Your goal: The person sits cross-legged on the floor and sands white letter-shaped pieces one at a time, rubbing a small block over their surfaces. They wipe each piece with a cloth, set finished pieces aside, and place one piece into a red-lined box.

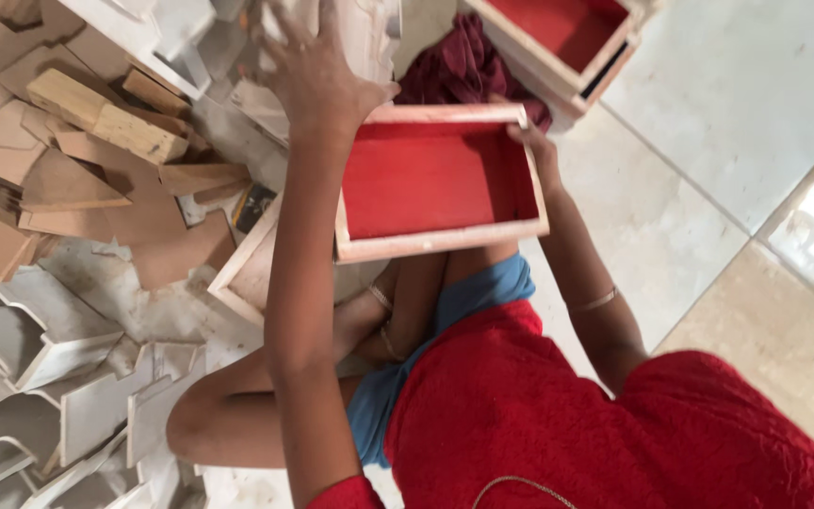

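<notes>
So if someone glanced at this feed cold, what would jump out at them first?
Most likely the shallow wooden tray with the bright red inside, centre frame, steadied at its far right corner by the right hand. The left hand reaches up past it, spread on white pieces at the top. To the left lies a heap of bare wood offcuts, and a second red-lined tray sits top right on the pale tiled floor.

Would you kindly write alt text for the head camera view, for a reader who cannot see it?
A seated person's right hand grips the far corner of a red-lined wooden tray on their lap, while the left hand reaches toward white moulded pieces. Wood offcuts cover the floor on the left.
</notes>
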### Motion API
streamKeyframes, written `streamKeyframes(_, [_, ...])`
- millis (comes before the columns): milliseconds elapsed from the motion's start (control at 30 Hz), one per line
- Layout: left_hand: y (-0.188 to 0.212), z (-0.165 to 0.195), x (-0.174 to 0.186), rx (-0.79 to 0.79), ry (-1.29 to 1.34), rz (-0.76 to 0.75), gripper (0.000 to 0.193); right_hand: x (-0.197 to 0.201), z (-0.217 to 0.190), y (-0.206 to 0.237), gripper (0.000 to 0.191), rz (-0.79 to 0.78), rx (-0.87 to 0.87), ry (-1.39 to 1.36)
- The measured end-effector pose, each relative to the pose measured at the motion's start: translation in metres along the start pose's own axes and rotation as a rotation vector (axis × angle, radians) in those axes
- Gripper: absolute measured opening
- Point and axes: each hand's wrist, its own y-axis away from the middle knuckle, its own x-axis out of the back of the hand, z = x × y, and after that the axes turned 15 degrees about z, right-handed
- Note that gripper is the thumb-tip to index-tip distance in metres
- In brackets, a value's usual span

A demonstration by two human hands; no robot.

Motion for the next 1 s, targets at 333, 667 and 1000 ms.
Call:
streamKeyframes(333, [-0.03,-0.058,-0.014,-0.122,-0.012,-0.162,0.131,0.114,-0.038,-0.008,0.051,0.11,0.215,-0.231])
streamKeyframes(667, [-0.015,-0.096,-0.006,-0.477,-0.083,0.03,0.096,0.116,-0.115,-0.135,0.04,0.498,0.668,-0.064])
streamKeyframes(1000, [0.092,-0.028,-0.077,-0.606,-0.045,0.262,0.072,0.112,-0.114,-0.134,0.041,0.748,0.771,0.43])
